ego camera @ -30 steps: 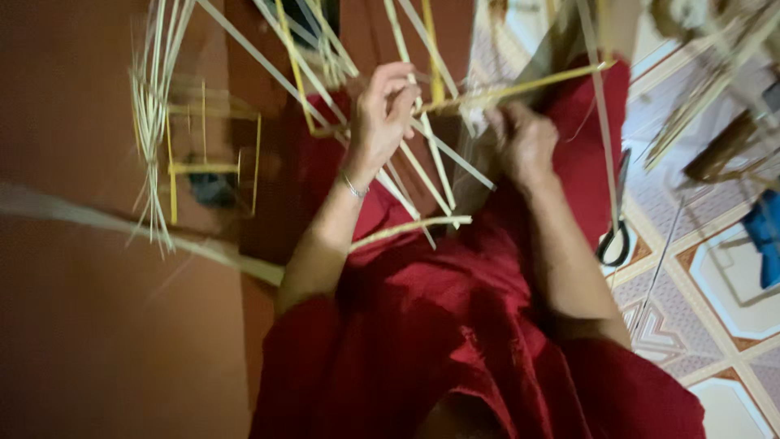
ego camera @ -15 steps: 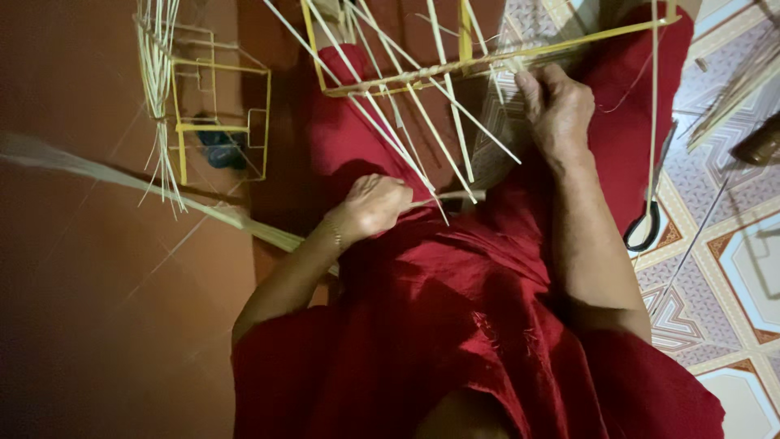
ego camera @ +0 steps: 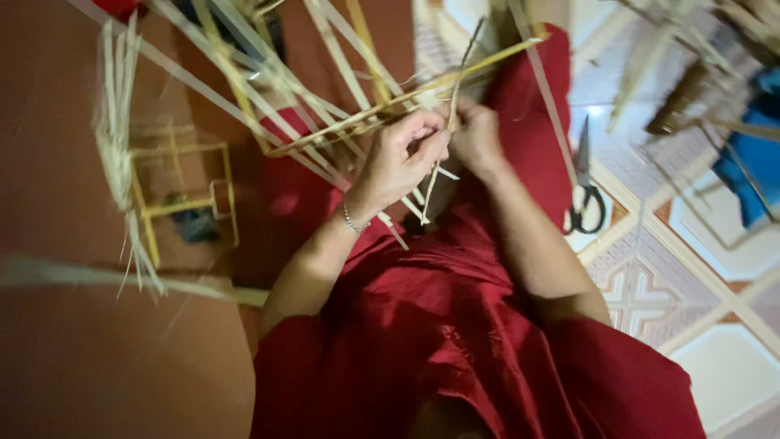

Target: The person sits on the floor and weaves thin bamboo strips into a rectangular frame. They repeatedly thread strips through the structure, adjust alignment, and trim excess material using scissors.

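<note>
Head view: both hands meet over the red-clad lap, at the near edge of a frame of pale bamboo strips. Left hand pinches a thin strip; right hand is curled closed just beside it, touching the same strips. Black-handled scissors lie right on the tiled floor.

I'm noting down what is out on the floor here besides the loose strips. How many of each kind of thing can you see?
Scissors: 1
Yellow stick frame standing on the floor: 1
Strip framework held by left hand and right hand: 1
Blue object, blurred: 1
Total: 4
</note>
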